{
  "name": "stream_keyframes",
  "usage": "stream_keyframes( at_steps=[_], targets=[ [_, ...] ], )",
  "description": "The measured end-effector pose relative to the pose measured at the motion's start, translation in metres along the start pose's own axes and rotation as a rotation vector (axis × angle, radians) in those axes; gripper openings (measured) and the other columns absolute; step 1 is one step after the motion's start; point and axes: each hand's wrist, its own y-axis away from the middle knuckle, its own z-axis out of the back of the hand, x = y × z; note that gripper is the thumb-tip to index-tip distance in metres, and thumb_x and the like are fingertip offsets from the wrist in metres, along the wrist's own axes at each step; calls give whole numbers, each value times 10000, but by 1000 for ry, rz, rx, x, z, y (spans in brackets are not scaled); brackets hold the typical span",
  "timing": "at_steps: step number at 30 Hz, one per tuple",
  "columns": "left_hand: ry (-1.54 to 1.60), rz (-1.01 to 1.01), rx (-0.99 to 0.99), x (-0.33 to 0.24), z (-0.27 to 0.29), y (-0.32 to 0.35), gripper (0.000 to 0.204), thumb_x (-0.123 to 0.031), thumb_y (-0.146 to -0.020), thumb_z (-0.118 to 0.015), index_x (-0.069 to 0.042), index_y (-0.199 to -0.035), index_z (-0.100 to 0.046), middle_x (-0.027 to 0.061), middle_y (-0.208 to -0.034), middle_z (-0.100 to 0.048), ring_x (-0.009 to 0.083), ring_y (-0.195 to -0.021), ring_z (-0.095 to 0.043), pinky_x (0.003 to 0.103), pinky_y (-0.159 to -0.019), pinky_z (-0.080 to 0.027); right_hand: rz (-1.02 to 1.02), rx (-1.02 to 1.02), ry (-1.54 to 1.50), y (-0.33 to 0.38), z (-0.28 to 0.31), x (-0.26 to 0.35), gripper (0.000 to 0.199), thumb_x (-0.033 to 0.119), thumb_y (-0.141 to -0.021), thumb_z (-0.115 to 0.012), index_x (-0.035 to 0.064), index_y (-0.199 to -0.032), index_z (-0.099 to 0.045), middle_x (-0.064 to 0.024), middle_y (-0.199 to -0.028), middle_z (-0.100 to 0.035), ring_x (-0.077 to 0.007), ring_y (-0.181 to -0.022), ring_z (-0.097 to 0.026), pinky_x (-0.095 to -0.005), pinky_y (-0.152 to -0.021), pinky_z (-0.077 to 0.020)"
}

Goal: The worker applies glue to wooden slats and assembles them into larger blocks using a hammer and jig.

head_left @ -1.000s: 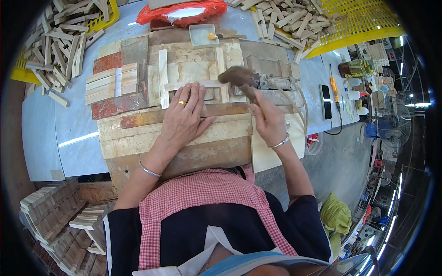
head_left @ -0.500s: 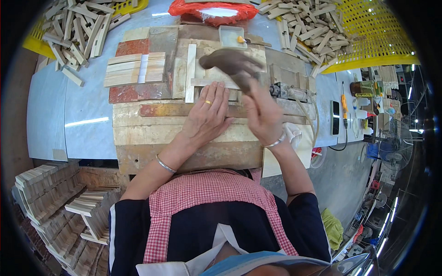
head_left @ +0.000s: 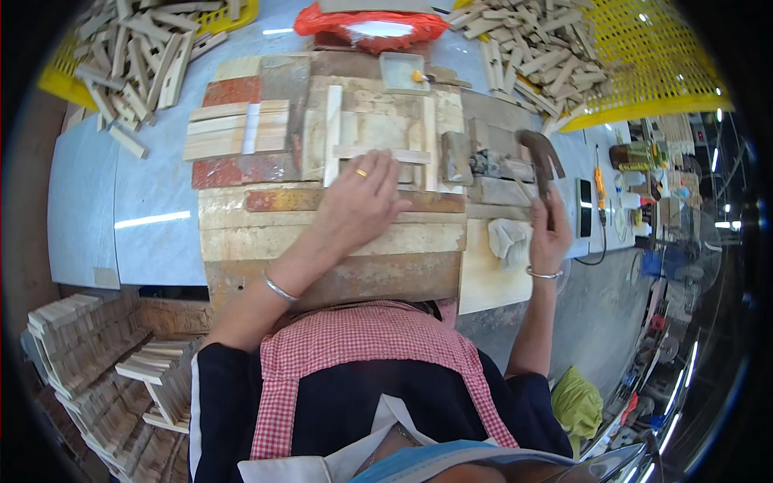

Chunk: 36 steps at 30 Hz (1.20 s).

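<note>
An H-shaped wooden frame lies on the work board, with a left upright strip (head_left: 332, 133), a right upright strip (head_left: 429, 121) and a short crosspiece (head_left: 415, 156) between them. My left hand (head_left: 358, 197) is closed over the crosspiece, fingertips on its top and thumb on the near side. Out to the right, my right hand (head_left: 552, 229) grips a hammer (head_left: 547, 161) by its handle. The hammer's dark head is raised beside a small metal clamp device (head_left: 487, 163), away from the wood.
Left of the frame lies a stack of wooden strips (head_left: 209, 133). Yellow baskets (head_left: 652, 72) of loose wood pieces stand at both back corners. A small clear tray (head_left: 403, 72) and a red plastic bag (head_left: 322, 20) sit behind. A white cloth (head_left: 507, 240) and a phone (head_left: 584, 201) lie right.
My right hand has swung the hammer from above the frame out to the right. The right upright strip and the crosspiece's end are now uncovered. My left hand has stayed on the crosspiece.
</note>
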Motion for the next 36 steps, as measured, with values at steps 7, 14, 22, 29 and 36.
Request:
stream_keyframes(
  at_steps=[7,14,22,29,36],
  targets=[
    [61,104,188,31,-2,-40,203,-171,-851,-594,-22,-984,-560,126,-976,-517,305,-886,-542,416,-782,-425,-346,-167,130,39,61,-130,381,95,-830,-668,98,-1207,-617,-12,-733,-550,-94,-611,-422,-247,-568,-382],
    [234,257,31,31,99,-40,222,-195,-903,-562,-4,-1008,-518,147,-913,-525,338,-821,-557,421,-721,-459,-570,-14,113,44,58,-222,369,110,-787,-707,122,-1153,-660,37,-614,-459,-78,-551,-367,-255,-508,-329],
    [-219,801,-142,23,241,134,265,-180,-860,-641,-1,-1037,-558,146,-878,-586,275,-730,-605,352,-652,-479,42,155,682,40,71,-329,371,314,-891,-580,118,-1205,-613,-174,-1124,-621,-313,-989,-580,-430,-870,-457],
    [-605,1289,-157,-24,323,345,230,-198,-831,-643,-3,-923,-562,175,-774,-582,338,-713,-583,386,-638,-453,166,75,602,-68,42,-209,361,337,-945,-504,103,-1196,-617,-143,-1181,-605,-316,-1046,-552,-392,-896,-426],
    [-602,1373,43,-32,290,411,232,-191,-816,-637,-3,-897,-529,224,-853,-592,405,-823,-586,483,-693,-446,614,196,183,-110,-51,-43,315,146,-933,-509,9,-1208,-580,-126,-1214,-593,-289,-1139,-522,-377,-981,-379]
  ],
)
